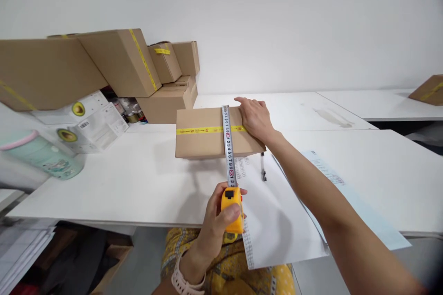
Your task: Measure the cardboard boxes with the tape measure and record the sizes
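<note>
My left hand [212, 225] is closed round a yellow tape measure [232, 212], thumb on its side. The metal blade [229, 147] is drawn out over the top of a cardboard box [200, 145] that has a strip of yellow printed tape [199, 131] along it. The blade's end lies at the box's far edge, and its numbers run past 20 near the case. On the box's right far corner my right hand [256, 119] grips with fingers bent over the edge, one finger pointing left near the blade's end. Part of the box is hidden under this hand.
White paper sheets [273, 221], a pen [263, 168] and a light blue sheet [363, 202] lie on the white table [145, 184]. Stacked cartons [121, 62], avocado-print boxes [93, 124] and a green tumbler [48, 156] stand left. Another carton [431, 91] is far right.
</note>
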